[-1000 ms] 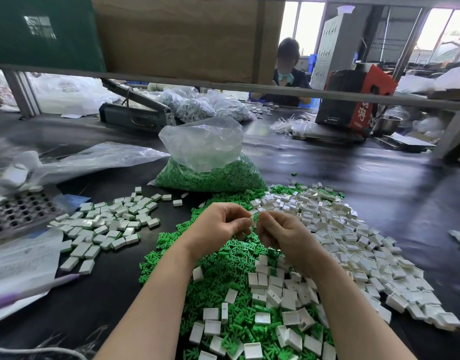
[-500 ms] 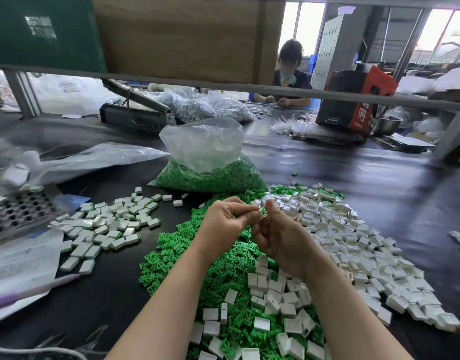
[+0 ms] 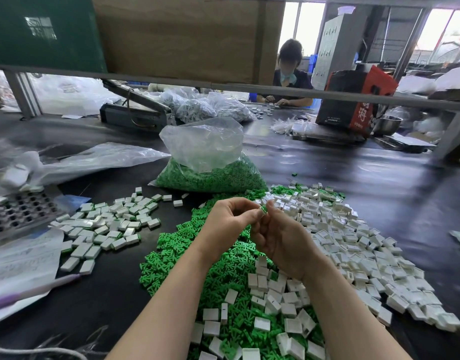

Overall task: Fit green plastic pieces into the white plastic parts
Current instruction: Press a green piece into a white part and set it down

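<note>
My left hand [image 3: 227, 222] and my right hand [image 3: 281, 240] meet above the middle of the table, fingertips together. Between them they pinch one small white part with a green piece in it [image 3: 263, 209]. Below my hands lies a heap of loose green pieces [image 3: 187, 258]. A wide spread of white parts [image 3: 353, 245] covers the table to the right. To the left sits a smaller group of white parts showing green undersides [image 3: 106, 224]. A clear bag of green pieces [image 3: 210, 175] stands behind the heaps.
A perforated metal tray [image 3: 18, 211] and loose plastic bags [image 3: 93, 159] lie at the left, with paper sheets [image 3: 18, 258] and a purple pen [image 3: 34, 289] near the front edge. Another person [image 3: 288, 74] works at the far side. A red-black box [image 3: 353, 100] stands back right.
My hands have risen slightly and my right hand has turned palm toward me. The small white and green part now shows at the fingertips.
</note>
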Demonstrator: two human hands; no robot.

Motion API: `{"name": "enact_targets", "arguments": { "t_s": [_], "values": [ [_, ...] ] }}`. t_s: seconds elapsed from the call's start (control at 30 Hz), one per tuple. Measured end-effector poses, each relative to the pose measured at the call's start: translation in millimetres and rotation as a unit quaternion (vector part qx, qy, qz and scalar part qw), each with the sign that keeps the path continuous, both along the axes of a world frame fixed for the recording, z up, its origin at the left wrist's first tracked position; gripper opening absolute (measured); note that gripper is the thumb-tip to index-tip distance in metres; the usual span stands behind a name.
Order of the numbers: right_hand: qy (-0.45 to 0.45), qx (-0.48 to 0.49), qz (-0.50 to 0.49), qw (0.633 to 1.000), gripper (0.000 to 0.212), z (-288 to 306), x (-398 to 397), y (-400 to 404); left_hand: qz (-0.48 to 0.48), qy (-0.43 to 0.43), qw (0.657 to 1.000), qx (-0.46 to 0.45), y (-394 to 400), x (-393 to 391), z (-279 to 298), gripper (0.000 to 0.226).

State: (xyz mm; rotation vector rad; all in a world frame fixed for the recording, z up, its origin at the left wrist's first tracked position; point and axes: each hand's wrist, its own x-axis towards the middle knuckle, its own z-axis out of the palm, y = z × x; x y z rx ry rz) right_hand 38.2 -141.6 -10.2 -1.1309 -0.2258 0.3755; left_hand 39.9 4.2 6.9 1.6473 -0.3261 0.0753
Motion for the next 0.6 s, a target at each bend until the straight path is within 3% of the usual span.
{"name": "enact_targets", "arguments": {
  "t_s": [0.23,0.43,0.6],
  "values": [
    [-0.040,-0.070,-0.004,0.997,0.039,-4,3,3,0.022,0.034,0.999,0.000,-6,-1,1,0.020],
    [-0.068,-0.132,-0.006,0.989,0.066,-4,0,5,0.035,0.037,0.999,-0.010,-9,-3,1,0.018],
    [-0.059,-0.142,-0.025,0.988,0.042,-5,-1,6,0.030,0.042,0.998,-0.031,-11,-3,1,0.013]
  ]
}}
